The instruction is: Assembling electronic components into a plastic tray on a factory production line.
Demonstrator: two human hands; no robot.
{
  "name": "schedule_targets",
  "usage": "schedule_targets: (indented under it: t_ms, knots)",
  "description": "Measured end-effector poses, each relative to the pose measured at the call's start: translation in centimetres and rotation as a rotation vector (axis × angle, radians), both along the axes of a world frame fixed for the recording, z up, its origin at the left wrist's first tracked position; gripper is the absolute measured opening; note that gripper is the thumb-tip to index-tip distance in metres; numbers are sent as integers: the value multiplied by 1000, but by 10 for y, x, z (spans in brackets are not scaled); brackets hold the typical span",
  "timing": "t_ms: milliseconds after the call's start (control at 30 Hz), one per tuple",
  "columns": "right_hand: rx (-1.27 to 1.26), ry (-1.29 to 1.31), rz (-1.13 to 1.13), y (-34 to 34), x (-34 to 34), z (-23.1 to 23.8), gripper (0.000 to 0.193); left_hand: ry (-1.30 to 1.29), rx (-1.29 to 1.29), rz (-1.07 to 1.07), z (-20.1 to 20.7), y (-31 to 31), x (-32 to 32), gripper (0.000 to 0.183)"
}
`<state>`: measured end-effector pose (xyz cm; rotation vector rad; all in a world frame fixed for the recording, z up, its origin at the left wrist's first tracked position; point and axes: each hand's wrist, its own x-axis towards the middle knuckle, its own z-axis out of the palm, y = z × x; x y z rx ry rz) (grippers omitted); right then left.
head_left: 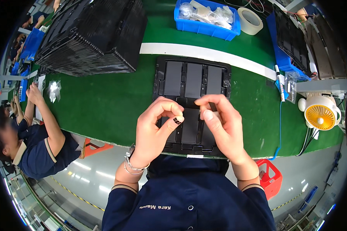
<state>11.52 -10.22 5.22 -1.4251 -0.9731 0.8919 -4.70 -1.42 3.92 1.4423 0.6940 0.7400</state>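
while the black tray [189, 101], probably stiff, best held by its rim, lies at twelve o'clock, the right hand [225, 120] at its four gapes, seemingly bare. at eight, the left hand [152, 122] pinches, a flimsy-looking black patch [177, 121] on its thumb.

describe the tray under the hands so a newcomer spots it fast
On the green table, look just below the white strip. There, beneath the left hand and right hand, lies a black tray. Unlike the tall tray stack at upper left, it lies low and shows dark grey rectangles in its slots.
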Motion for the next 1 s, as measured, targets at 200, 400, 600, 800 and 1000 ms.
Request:
schedule_targets:
  t_ms: [200, 400, 600, 800, 1000]
  knots:
    - [120, -461, 98, -7, -4, 1, 4, -202, -345, -197, -9, 0, -2, 8]
    - [151, -467, 97, -8, -6, 0, 5, -220, -416, -241, -4, -5, 2, 7]
    - [144, -556, 110, -9, -4, 1, 7, -130, -444, -257, -2, -8, 2, 12]
    - [165, -751, 80, -8, -6, -1, 10, -55, -317, -248, -7, -12, 4, 18]
    - [183, -807, 34, -8, -7, -3, 10, -51, -266, -234, -6, -16, 9, 19]
